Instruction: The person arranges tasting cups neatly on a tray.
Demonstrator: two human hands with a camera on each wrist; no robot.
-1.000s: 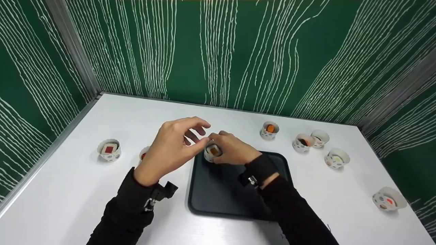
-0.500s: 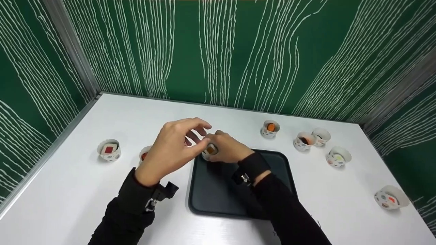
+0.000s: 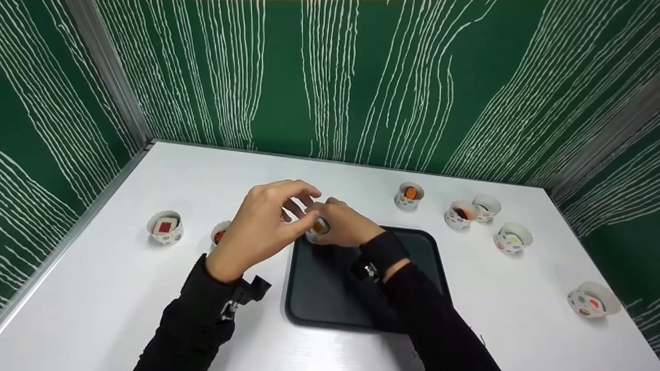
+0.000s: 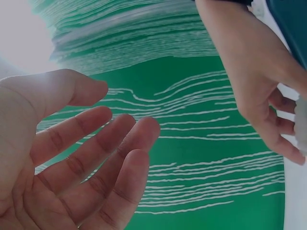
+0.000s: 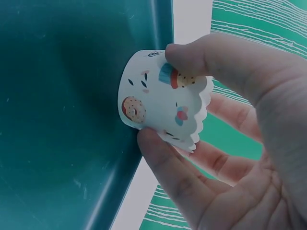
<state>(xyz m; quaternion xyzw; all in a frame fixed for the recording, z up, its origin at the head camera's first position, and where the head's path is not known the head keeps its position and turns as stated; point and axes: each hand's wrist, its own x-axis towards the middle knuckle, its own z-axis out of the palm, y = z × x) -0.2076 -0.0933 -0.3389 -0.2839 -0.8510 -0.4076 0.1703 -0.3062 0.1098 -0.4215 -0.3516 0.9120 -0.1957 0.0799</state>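
My right hand (image 3: 345, 225) grips a small paper baking cup (image 5: 153, 96) printed with cupcakes and a doughnut, thumb on one side and fingers on the other. In the right wrist view the cup's base is against the dark tray (image 5: 57, 120), close to its corner. A sushi roll piece with an orange-brown middle (image 3: 319, 226) shows inside the cup in the head view. Just left of it my left hand (image 3: 263, 226) hovers with loosely bent fingers. The left wrist view shows nothing between the left thumb and fingers (image 4: 74, 163).
To the left stand a cup with a red-centred piece (image 3: 165, 226) and another cup (image 3: 219, 233) partly behind the left hand. Several more filled cups stand right of the tray, including one at the back (image 3: 409, 197) and one near the right edge (image 3: 593, 300). Green walls enclose the white table (image 3: 247, 350).
Over the past second my right hand has shifted slightly left with the cup at the tray's far-left corner. Since half a second ago both hands have stayed almost still.
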